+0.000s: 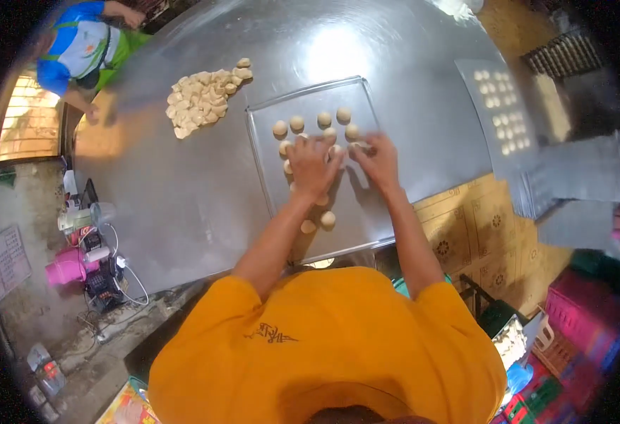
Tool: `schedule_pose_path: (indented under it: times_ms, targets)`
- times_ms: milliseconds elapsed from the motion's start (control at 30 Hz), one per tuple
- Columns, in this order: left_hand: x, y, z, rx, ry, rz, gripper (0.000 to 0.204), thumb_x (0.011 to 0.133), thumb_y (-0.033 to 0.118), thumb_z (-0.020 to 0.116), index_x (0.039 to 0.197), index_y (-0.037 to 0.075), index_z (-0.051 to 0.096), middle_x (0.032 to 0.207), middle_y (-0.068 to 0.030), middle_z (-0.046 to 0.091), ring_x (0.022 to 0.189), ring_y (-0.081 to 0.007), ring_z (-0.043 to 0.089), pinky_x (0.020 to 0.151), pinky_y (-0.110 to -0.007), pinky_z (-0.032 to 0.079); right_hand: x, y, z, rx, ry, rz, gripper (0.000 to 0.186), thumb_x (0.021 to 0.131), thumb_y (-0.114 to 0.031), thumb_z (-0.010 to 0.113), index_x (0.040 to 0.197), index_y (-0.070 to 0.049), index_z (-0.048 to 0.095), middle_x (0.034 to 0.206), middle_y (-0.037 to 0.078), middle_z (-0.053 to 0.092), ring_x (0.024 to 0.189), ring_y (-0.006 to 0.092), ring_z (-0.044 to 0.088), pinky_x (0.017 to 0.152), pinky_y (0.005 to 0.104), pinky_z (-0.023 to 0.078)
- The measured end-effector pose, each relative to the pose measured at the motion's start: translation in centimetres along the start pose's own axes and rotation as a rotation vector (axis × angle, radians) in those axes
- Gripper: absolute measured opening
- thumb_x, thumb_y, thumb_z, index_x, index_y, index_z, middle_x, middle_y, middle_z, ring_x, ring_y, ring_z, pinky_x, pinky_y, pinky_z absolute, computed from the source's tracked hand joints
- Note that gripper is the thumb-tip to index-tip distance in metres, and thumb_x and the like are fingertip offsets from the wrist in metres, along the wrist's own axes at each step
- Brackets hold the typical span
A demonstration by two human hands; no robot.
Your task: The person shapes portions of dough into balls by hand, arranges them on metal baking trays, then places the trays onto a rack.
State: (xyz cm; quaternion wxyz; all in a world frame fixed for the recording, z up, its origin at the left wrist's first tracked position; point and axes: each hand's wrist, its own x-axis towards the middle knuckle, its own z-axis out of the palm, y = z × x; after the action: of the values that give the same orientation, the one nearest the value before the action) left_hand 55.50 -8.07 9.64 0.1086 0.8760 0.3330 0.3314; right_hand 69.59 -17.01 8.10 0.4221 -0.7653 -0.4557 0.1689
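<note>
A metal tray [352, 208] with rows of pale round dough balls [280, 128] rests on the steel table [183, 205]. My left hand [313, 166] is curved over the middle of the tray, its thumb and fingers around a dough ball [335, 150]. Just right of it, my right hand [376, 159], slightly blurred, has thumb and index finger at another small ball [356, 148], gripping it. The fingers partly hide the balls beneath them. A loose pile of cut dough pieces [200, 102] lies to the upper left of the tray.
A person [84, 49] in blue and green stands at the far left edge. A second tray of dough balls [508, 131] is at the right, beside a dark rack [557, 56]. Cables and pink items [70, 268] crowd the left edge. Stacked crates [571, 318] stand lower right.
</note>
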Motion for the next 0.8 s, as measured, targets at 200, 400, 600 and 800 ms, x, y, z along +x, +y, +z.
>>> schedule_pose_path:
  times_ms: [200, 400, 600, 800]
  targets:
    - [5.9, -3.7, 2.0, -0.006, -0.17, -0.159, 0.021, 0.076, 0.026, 0.062, 0.088, 0.012, 0.069, 0.087, -0.0044, 0.065, 0.088, -0.025, 0.053, 0.079, -0.042, 0.035, 7.2, -1.3, 0.8, 0.132, 0.136, -0.012, 0.025, 0.076, -0.019, 0.069, 0.094, -0.003, 0.064, 0.085, 0.014, 0.059, 0.075, 0.027, 0.059, 0.069, 0.0366, 0.048]
    - [9.7, -2.9, 2.5, 0.039, -0.339, -0.149, 0.021, 0.075, 0.027, 0.062, 0.089, 0.013, 0.07, 0.087, -0.0051, 0.066, 0.088, -0.0251, 0.053, 0.08, -0.041, 0.034, 10.3, 1.7, 1.2, 0.063, -0.088, -0.082, 0.024, 0.076, -0.016, 0.067, 0.095, -0.002, 0.063, 0.087, 0.016, 0.06, 0.08, 0.0311, 0.061, 0.073, 0.038, 0.049]
    - [3.8, -2.5, 1.1, 0.03, -0.156, -0.107, 0.021, 0.074, 0.031, 0.066, 0.085, 0.014, 0.071, 0.082, -0.0048, 0.066, 0.088, -0.0261, 0.053, 0.079, -0.042, 0.035, 7.2, 0.3, -1.2, -0.035, -0.062, -0.171, 0.023, 0.075, -0.015, 0.068, 0.093, -0.001, 0.063, 0.088, 0.016, 0.06, 0.079, 0.0305, 0.061, 0.072, 0.0375, 0.049]
    - [4.3, -0.6, 1.0, 0.054, -0.33, -0.185, 0.021, 0.075, 0.027, 0.064, 0.088, 0.013, 0.07, 0.084, -0.0038, 0.066, 0.088, -0.0255, 0.051, 0.081, -0.042, 0.034, 5.1, 1.0, -0.5, 0.067, -0.127, -0.134, 0.024, 0.073, -0.014, 0.07, 0.092, 0.0, 0.064, 0.086, 0.014, 0.06, 0.077, 0.0245, 0.061, 0.071, 0.0333, 0.05]
